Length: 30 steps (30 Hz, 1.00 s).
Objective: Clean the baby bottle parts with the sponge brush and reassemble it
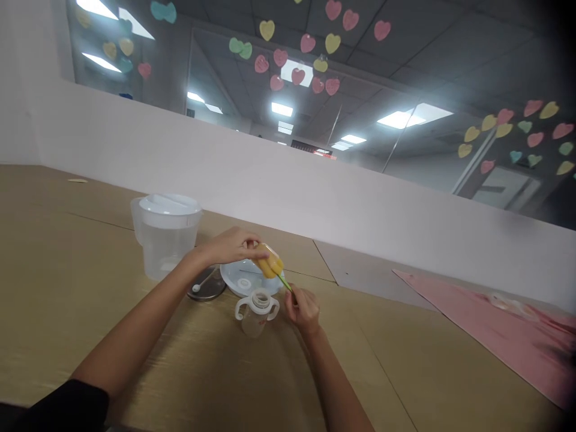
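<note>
The left hand (236, 245) is gripping a yellow container (270, 264) and holding it at a slant above the surface (180, 384), probably so that its lower end is facing the right hand (306, 309). That hand is pinching a slim green utensil (285, 282), whose far tip is meeting the container; whether it is reaching inside, I cannot tell. A two-handled bottle (255, 321) is standing upright and uncapped just below, perhaps for easy reach from both sides. Behind it a pale bowl (228, 281) is sitting beside a dark round plate (209, 293) that is carrying a small white spoon (197, 288), while a lidded pitcher (166, 246) is standing farther left, apparently out of the way. The tan surface is showing seams, a pink mat (490, 336) is lying at right, and beyond the white wall (270, 171) dark glass is displaying heart-shaped stickers (267, 30) and bright lights.
</note>
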Each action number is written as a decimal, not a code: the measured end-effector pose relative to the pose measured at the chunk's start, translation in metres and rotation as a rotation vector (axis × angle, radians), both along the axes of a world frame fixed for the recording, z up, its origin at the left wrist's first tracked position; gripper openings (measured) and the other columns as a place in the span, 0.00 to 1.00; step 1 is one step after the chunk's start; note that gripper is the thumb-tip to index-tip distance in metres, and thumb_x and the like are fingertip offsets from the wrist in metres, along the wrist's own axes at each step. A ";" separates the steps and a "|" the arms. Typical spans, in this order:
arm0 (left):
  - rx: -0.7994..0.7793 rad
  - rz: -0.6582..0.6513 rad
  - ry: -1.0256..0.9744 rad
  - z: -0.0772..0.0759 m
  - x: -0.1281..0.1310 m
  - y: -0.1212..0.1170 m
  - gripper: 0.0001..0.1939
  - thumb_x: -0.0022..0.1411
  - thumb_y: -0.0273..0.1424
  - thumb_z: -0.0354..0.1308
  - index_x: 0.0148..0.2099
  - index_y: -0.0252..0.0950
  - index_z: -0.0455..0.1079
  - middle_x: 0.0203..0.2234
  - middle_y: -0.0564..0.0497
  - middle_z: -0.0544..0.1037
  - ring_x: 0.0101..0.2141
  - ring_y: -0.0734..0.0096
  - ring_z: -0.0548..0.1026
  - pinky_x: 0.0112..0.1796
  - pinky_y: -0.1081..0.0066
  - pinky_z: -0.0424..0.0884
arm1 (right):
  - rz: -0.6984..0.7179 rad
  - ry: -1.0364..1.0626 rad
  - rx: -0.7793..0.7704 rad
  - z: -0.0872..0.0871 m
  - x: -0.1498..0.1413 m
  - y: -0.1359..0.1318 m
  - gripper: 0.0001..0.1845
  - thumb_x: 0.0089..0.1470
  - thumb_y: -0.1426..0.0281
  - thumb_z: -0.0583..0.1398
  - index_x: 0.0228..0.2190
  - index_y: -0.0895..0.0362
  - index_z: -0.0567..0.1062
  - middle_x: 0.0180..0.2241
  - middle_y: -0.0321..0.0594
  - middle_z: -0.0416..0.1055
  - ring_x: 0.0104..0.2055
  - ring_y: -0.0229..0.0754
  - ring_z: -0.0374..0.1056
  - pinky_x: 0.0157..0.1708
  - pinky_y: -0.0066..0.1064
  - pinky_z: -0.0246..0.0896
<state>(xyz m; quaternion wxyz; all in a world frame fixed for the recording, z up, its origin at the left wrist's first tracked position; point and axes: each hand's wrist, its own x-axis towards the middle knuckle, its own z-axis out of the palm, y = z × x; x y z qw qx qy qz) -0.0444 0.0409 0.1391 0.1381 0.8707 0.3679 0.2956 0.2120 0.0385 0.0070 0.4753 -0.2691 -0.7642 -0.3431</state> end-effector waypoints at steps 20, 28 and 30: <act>-0.118 0.686 0.529 -0.080 -0.038 0.074 0.12 0.63 0.30 0.54 0.47 0.30 0.68 0.44 0.44 0.73 0.44 0.64 0.72 0.45 0.60 0.69 | -0.036 0.028 0.019 0.001 0.002 0.005 0.05 0.56 0.75 0.55 0.32 0.60 0.71 0.17 0.33 0.66 0.19 0.32 0.60 0.23 0.24 0.55; -0.198 0.683 0.613 -0.098 -0.034 0.082 0.13 0.63 0.33 0.54 0.47 0.32 0.67 0.43 0.46 0.72 0.42 0.66 0.72 0.42 0.61 0.71 | -0.011 0.000 -0.010 0.002 0.000 0.006 0.07 0.57 0.74 0.53 0.31 0.60 0.71 0.16 0.32 0.64 0.17 0.31 0.58 0.21 0.24 0.54; -0.195 0.665 0.610 -0.100 -0.033 0.081 0.13 0.63 0.33 0.55 0.47 0.32 0.67 0.43 0.46 0.73 0.42 0.66 0.73 0.42 0.61 0.71 | -0.008 -0.003 -0.005 0.003 -0.001 0.005 0.07 0.57 0.74 0.53 0.30 0.60 0.71 0.16 0.33 0.65 0.17 0.31 0.58 0.21 0.24 0.54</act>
